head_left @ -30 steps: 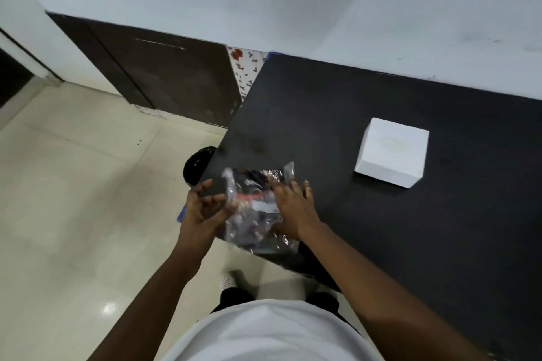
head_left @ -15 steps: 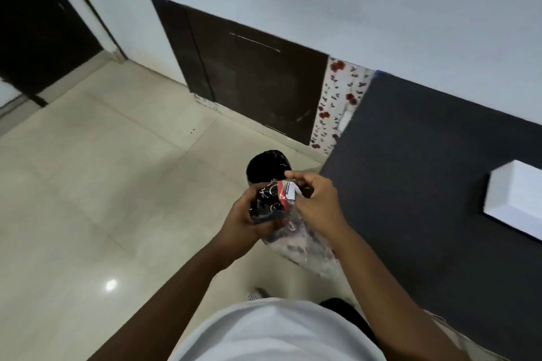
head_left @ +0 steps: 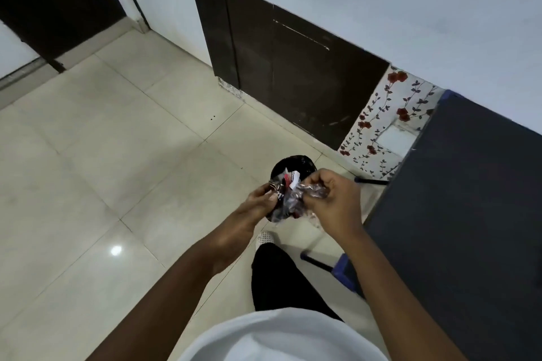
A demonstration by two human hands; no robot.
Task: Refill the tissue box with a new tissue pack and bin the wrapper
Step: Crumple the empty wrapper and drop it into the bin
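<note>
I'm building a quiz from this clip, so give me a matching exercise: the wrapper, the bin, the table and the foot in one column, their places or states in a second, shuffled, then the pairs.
Things:
1. wrapper
2. bin
3. table
4. foot

Places or states:
A. dark top along the right edge of the view
B. crumpled between the left hand and right hand
C. on the tiled floor, partly hidden behind the hands
D. on the floor just below the hands, in a pale shoe

Pairs: 1-B, 2-C, 3-A, 4-D

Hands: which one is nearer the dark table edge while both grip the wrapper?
The right hand, closest to the dark table; the left hand holds the wrapper from the floor side.
</note>
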